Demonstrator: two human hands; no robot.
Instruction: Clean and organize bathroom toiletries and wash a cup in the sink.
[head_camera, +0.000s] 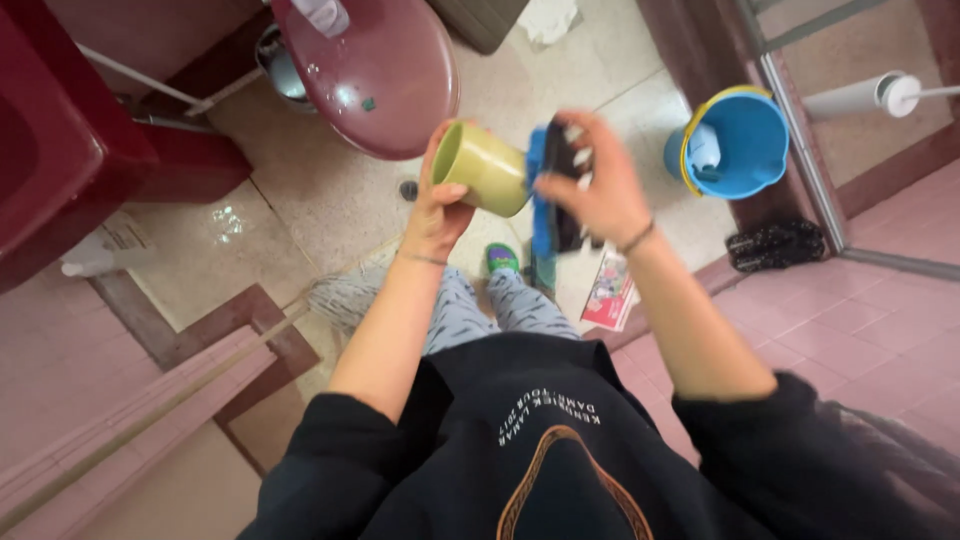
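My left hand (438, 205) grips a light green mug (482, 167) by its rim, holding it on its side with the mouth facing left. My right hand (598, 185) holds a blue and dark cloth (547, 215) pressed against the mug's bottom; the cloth hangs down below the hand. Both hands are raised in front of me over a tiled bathroom floor. I wear a black sweatshirt and patterned grey trousers.
A dark red toilet with its lid shut (375, 75) stands ahead. A dark red tub or basin edge (60, 150) is at the left. A blue bucket (735, 145) stands at the right, near a door frame (800, 150). A small printed packet (610, 290) lies on the floor.
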